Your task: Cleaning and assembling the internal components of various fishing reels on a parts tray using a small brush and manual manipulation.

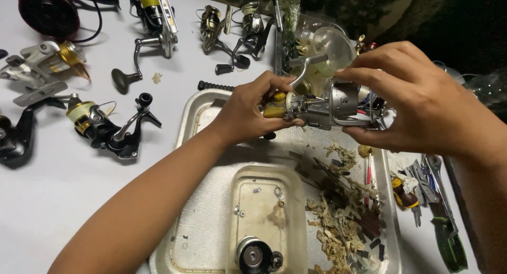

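Overhead, left hand (pixel 248 113) and right hand (pixel 417 102) both clasp a silver reel (pixel 327 105) above the tray's (pixel 185 121) far rim.

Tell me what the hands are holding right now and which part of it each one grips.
Both hold one silver spinning reel above the metal tray. The left hand pinches its yellow-tipped end; the right hand grips the rotor end between thumb and fingers.

Left hand (pixel 248 113) covers the near end of the silver reel (pixel 327 105); the round black part (pixel 256 255) and green-handled pliers (pixel 450 242) run off the bottom edge.
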